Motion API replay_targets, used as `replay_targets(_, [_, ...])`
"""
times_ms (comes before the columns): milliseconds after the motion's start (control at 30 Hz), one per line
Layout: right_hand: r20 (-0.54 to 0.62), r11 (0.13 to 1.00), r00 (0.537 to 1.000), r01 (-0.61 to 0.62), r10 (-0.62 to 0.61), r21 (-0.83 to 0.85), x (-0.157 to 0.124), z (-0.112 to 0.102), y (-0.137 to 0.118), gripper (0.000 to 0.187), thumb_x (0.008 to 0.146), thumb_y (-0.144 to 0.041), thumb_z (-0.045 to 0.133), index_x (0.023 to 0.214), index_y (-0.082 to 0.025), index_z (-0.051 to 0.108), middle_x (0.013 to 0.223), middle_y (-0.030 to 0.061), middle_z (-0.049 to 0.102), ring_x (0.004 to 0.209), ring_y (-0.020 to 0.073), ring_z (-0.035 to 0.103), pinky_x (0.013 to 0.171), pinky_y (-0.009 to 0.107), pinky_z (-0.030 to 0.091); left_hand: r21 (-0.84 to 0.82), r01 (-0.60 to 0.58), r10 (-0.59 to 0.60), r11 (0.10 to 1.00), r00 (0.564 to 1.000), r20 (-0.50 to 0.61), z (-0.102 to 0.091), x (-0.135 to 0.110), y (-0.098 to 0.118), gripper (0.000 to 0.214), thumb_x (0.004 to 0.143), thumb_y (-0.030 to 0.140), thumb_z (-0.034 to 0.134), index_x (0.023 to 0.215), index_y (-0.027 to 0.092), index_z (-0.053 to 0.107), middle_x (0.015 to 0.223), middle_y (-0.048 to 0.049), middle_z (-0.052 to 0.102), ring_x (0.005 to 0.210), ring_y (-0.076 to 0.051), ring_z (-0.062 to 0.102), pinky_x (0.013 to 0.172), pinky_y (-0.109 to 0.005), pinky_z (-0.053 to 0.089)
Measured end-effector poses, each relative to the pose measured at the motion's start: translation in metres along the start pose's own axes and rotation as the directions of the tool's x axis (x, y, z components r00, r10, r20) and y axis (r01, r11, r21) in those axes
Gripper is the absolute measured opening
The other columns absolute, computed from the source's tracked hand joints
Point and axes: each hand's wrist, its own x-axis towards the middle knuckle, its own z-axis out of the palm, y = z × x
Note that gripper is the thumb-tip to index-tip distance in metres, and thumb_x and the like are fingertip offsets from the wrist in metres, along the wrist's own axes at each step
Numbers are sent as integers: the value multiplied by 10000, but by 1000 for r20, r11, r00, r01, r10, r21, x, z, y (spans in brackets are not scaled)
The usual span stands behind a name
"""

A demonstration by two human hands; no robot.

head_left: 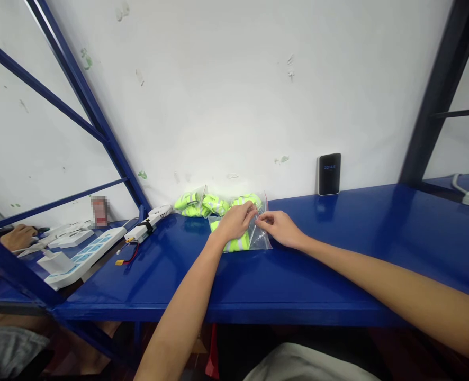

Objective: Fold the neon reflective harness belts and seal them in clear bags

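A clear plastic zip bag [262, 241] lies on the blue table, with a folded neon-yellow fabric piece [238, 243] with grey reflective strips inside it. My left hand [234, 221] rests over the bag, thumb and fingers pinched together at its upper right edge. From the right, my right hand [281, 227] meets it, its fingertips closed on the same edge. Part of the bag is hidden beneath my left hand. Just behind, against the wall, sit several similar bagged neon-yellow pieces [214, 205].
A black-faced device showing 22:44 [330, 174] leans on the wall at right. Left are a white pack with wires [137, 233], a small white fan [160, 211] and a power strip [95, 251]. Beyond the blue frame [111, 148], another person's hand [19, 236] shows.
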Motion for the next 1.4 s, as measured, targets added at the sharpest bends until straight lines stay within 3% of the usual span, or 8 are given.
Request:
replay_targets(467, [59,991,998,-12,4,135,5,-1,7,330,851,-426,548,723,-155,684,657,24,643,580,143,493,583,280,365,-35,-4,4,999,1000,-5,-1,-1,-3,225,987,361,343,957,230,523,902,-29,672,805,-189,617,740,-288,430])
replay_targets(733, [70,963,998,-24,5,269,9,4,9,264,848,-404,568,752,-164,625,703,34,653,622,158,562,620,285,424,-32,-2,2,999,1000,-8,-1,-1,-1,222,988,354,342,950,224,519,905,-33,667,813,-191,615,739,-288,426])
replay_targets(900, [52,968,998,-31,19,250,5,5,10,267,851,-423,568,788,-172,637,695,21,640,595,154,562,608,287,429,-34,-8,8,999,1000,-21,-1,-1,-2,219,986,339,337,946,225,521,896,-32,665,790,-189,607,709,-286,418])
replay_targets(1133, [195,955,976,-144,94,258,7,3,24,278,801,-430,636,711,-168,652,594,13,591,531,151,543,562,293,429,-10,42,-43,999,998,-46,0,0,-6,224,984,337,338,952,223,528,915,-44,675,816,-205,619,736,-308,417])
replay_targets(1400, [172,938,982,-128,75,322,10,7,17,263,785,-392,640,666,-158,631,603,16,582,532,130,491,548,282,402,29,74,-72,997,996,-59,0,0,-6,240,988,346,328,950,218,527,836,-31,647,747,-194,587,687,-297,381])
